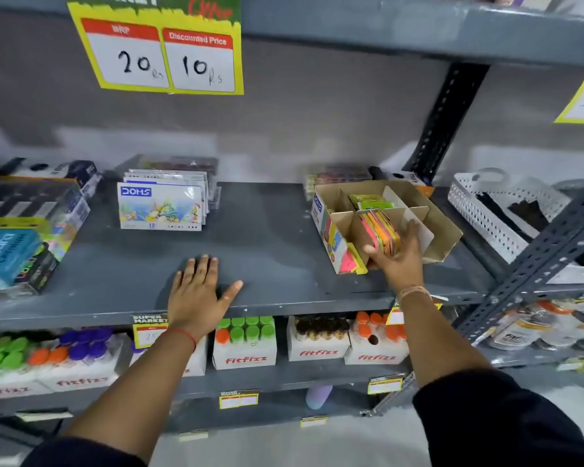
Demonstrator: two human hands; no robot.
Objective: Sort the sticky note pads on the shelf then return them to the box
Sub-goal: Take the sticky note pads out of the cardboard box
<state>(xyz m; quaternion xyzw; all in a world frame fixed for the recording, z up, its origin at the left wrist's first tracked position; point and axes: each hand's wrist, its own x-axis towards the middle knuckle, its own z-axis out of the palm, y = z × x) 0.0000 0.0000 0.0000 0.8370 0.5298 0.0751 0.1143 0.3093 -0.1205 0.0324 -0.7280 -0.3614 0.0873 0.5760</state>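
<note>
A cardboard box with dividers stands on the grey shelf at the right. Pink and orange sticky note pads stand in its middle compartment, and green pads sit in a rear compartment. More pink and yellow pads lie at the box's front corner. My right hand reaches into the box front, fingers wrapped on the pink and orange pads. My left hand lies flat and spread on the bare shelf, holding nothing.
A stack of crayon packs stands left of centre. Boxed goods fill the far left. A white perforated basket sits right of the box. Bottle cartons line the shelf below. A price sign hangs above.
</note>
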